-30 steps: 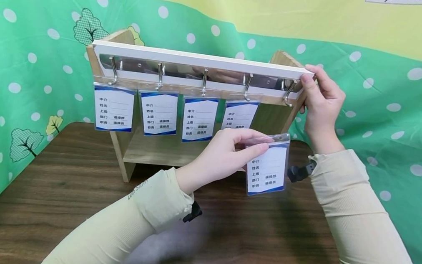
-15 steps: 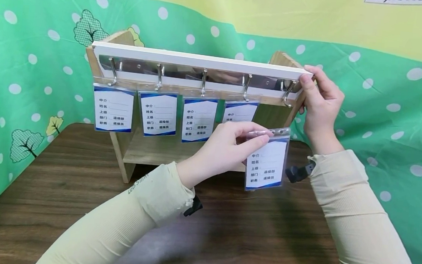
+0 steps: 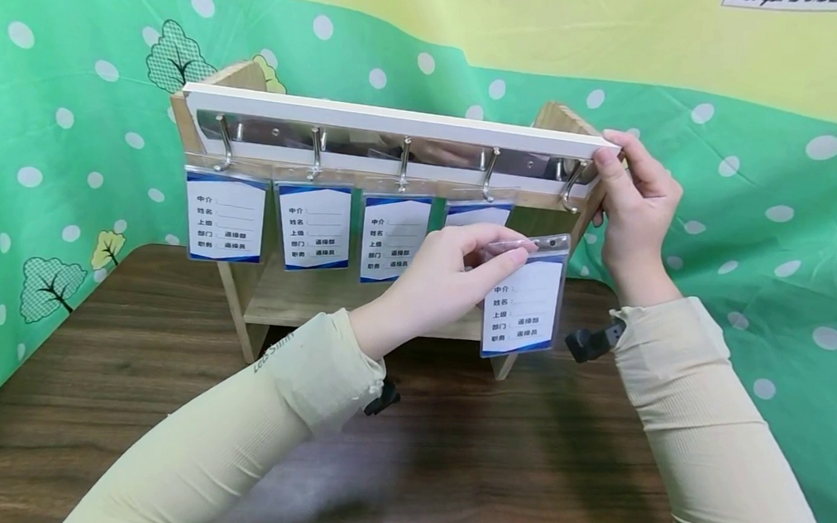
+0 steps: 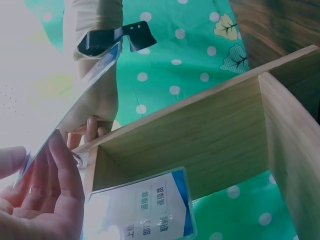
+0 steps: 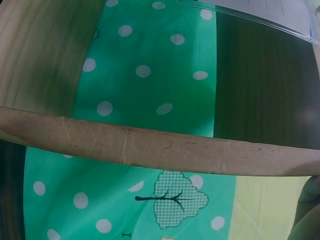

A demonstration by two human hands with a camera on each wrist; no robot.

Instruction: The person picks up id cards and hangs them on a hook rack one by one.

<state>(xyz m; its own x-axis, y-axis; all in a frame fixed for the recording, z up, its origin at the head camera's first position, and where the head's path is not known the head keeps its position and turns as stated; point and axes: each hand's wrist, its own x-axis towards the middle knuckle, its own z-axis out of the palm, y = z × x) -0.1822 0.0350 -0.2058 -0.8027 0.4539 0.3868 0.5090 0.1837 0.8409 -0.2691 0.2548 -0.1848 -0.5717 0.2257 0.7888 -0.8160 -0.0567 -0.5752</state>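
Note:
My left hand (image 3: pixel 431 283) pinches a clear badge holder (image 3: pixel 522 312) by its top edge, thumb in front. The holder contains a white card with blue corners and printed lines. In the left wrist view this badge holder (image 4: pixel 75 102) appears nearly edge-on. It is below the rightmost hook (image 3: pixel 570 193), which is bare. My right hand (image 3: pixel 643 210) grips the right end of the white hook rail (image 3: pixel 401 116), thumb on its front. From the other hooks hang several similar badge holders (image 3: pixel 224 215); the one nearest my left hand is partly covered by it.
The rail sits across the front of a wooden shelf stand (image 3: pixel 361 315) on a dark wood table (image 3: pixel 444 480). Behind hangs a green and yellow dotted cloth (image 3: pixel 378 42). The stand's side panel edge (image 5: pixel 150 147) crosses the right wrist view.
My left hand has raised the badge holder toward the rail, also shifting it slightly left. My right hand has stayed at the rail's end.

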